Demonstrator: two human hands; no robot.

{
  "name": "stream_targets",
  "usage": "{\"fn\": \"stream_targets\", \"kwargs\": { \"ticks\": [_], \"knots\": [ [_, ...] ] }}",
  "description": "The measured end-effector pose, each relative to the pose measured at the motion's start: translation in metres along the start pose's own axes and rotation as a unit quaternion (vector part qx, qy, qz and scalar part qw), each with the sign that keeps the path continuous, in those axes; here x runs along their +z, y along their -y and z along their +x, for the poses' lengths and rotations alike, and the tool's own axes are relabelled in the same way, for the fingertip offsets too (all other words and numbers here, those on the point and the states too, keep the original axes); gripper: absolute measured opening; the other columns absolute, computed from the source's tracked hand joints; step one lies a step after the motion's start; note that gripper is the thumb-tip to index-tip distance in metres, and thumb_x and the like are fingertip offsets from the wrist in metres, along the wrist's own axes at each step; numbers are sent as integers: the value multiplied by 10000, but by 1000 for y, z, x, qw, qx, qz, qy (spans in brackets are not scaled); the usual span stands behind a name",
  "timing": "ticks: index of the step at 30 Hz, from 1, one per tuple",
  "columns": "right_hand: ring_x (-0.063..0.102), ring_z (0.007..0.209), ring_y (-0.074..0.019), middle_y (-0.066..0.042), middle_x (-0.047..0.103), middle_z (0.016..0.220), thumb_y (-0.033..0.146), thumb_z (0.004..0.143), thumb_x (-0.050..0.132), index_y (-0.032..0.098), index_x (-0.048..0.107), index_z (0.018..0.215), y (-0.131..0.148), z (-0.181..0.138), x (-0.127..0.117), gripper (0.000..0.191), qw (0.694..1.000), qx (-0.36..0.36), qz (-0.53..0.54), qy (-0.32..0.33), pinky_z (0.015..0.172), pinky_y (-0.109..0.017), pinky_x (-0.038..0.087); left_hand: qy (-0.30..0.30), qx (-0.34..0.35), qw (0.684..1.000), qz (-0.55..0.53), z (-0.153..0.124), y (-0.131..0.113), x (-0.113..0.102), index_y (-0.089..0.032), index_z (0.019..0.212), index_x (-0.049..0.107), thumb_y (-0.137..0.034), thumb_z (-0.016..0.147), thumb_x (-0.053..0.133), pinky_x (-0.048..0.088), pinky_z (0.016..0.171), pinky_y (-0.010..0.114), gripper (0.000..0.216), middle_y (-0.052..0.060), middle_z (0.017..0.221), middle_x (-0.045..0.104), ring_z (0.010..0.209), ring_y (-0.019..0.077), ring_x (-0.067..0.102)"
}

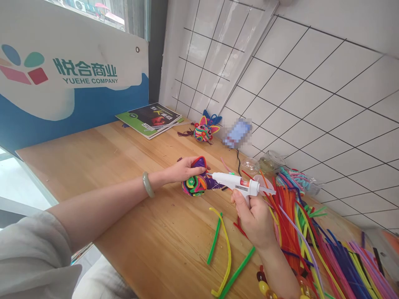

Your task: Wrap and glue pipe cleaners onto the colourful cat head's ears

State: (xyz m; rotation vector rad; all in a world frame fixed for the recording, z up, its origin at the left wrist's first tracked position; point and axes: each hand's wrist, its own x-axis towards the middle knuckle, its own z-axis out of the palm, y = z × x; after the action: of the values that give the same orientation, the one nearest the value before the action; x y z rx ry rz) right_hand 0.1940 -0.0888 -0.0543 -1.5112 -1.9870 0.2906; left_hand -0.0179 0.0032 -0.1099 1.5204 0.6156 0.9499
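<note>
Nearest, at the bottom middle of the frame, 2 green pipe cleaners point(238, 272) and 1 yellow pipe cleaner point(229, 249) lie loose on the counter point(140, 216), not yet used. A big heap of pipe cleaners point(289, 220) in many colors fills the lower right.

A bit farther, right of the middle, the right hand point(257, 220) is curled around the handle of a white glue gun point(229, 180). Its tip points left, right by the toy, but I can't tell if they touch.

The left hand point(183, 170) is closed in a pinch on that bright pipe-cleaner toy point(193, 185), in the middle of the frame. The round part looks made, with a green ring on it, and 1 pointy ear stands up. The gluing looks only partly done.

Farther back, at upper middle, a like toy with 2 ears point(203, 133) looks finished. A booklet point(149, 120) lies left of it.
</note>
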Motion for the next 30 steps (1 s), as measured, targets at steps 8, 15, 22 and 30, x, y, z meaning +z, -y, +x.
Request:
{"fn": "stream_targets", "kwargs": {
  "ticks": [8,15,22,30],
  "knots": [
    [549,674,-195,-43,569,666,420,862,384,183,544,739,-1,-1,2,312,1000,-3,-19,-4,628,-298,408,-7,7,1000,14,0,-1,1,-106,983,582,-365,809,535,494,714,259,316,80,907,649,775,147,606],
    [551,696,-204,-32,546,639,406,865,381,201,509,705,0,0,1,290,999,-20,-25,-9,659,-309,416,-10,12,999,30,0,0,1,-118,962,571,-355,815,525,487,700,239,283,66,882,648,767,141,606],
    [551,721,-203,-45,566,694,394,871,370,207,489,702,0,1,0,279,1000,-24,-2,2,696,-323,420,-8,9,999,33,0,-1,1,-115,981,571,-353,820,515,488,699,241,293,67,891,647,773,142,605],
    [558,679,-195,-41,578,670,415,863,383,199,528,707,0,1,0,303,1000,-8,-27,10,632,-295,421,-8,5,1000,26,-1,-2,1,-114,979,564,-340,823,515,492,716,251,279,78,912,650,783,145,614]
  ]
}}
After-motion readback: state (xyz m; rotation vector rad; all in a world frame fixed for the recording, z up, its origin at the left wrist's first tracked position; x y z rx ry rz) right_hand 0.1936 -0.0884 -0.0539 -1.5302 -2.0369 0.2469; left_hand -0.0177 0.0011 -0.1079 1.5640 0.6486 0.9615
